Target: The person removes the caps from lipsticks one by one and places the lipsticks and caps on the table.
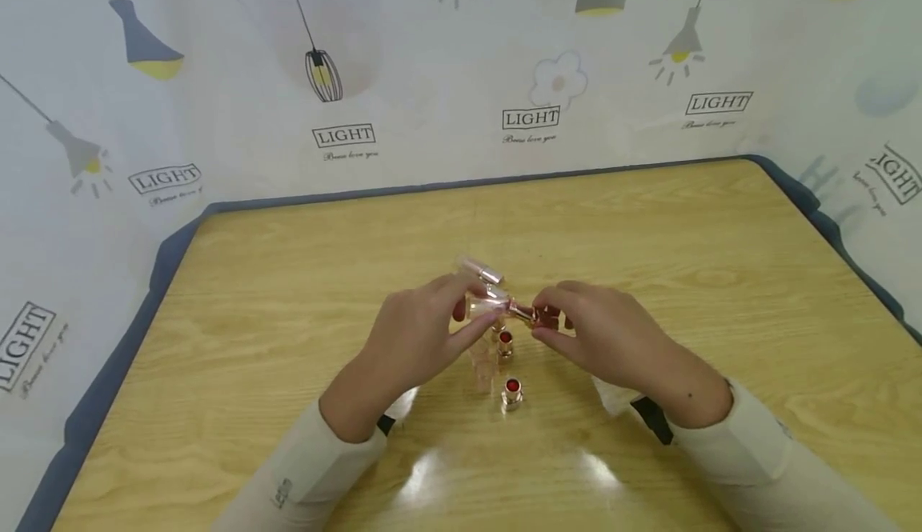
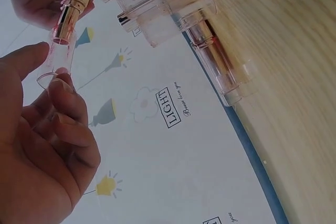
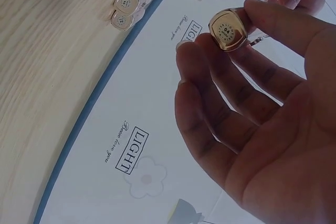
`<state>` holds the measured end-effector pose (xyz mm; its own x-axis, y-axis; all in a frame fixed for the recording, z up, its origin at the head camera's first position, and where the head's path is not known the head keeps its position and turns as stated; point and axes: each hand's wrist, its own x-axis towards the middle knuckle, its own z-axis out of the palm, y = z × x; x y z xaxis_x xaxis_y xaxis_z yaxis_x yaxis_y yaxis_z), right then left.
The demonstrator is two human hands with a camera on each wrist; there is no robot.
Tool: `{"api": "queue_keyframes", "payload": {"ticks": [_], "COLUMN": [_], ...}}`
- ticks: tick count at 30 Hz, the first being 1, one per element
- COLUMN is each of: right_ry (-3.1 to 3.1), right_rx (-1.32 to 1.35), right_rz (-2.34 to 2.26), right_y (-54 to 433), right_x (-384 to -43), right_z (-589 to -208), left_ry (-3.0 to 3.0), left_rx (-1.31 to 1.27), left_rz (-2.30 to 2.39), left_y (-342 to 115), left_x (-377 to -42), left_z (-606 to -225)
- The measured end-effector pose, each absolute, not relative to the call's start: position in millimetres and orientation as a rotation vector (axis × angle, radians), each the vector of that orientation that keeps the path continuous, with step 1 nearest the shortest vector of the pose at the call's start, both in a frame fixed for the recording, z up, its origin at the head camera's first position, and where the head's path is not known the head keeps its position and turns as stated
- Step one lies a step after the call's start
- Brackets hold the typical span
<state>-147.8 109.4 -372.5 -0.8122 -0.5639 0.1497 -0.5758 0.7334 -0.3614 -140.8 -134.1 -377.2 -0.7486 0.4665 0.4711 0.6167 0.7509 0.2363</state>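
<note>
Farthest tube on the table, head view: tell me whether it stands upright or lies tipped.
Tipped: the tube lies on its side, its length slanting along the table beyond the left hand.

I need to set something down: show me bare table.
Bare: the table between left hand and left edge, between right hand and right edge, and the far strip along the backdrop. Crowded: between the hands, with lipsticks and clear caps.

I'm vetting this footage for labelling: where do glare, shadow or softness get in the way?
Head view: two glare patches on the table near the bottom, the standing lipsticks soft in detail; left wrist view: left hand shaded, clear cap blending into the pale backdrop; right wrist view: right hand dim, yet the "04" on the tube reads.
</note>
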Motion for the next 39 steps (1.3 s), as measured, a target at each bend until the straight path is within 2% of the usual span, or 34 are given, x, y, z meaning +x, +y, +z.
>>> {"api": "queue_keyframes", "payload": {"ticks": [39], "right_ry": [-2.934], "right_rx": [0.925], "right_rz": [0.660], "right_y": [109.4], "right_x": [-149.3], "right_z": [-371.3], "left_ry": [-2.663], "left_rx": [-0.793], "left_rz": [-0.521], "left_y": [-131.4], "left_x": [-141.1], "left_z": [-376.6]}}
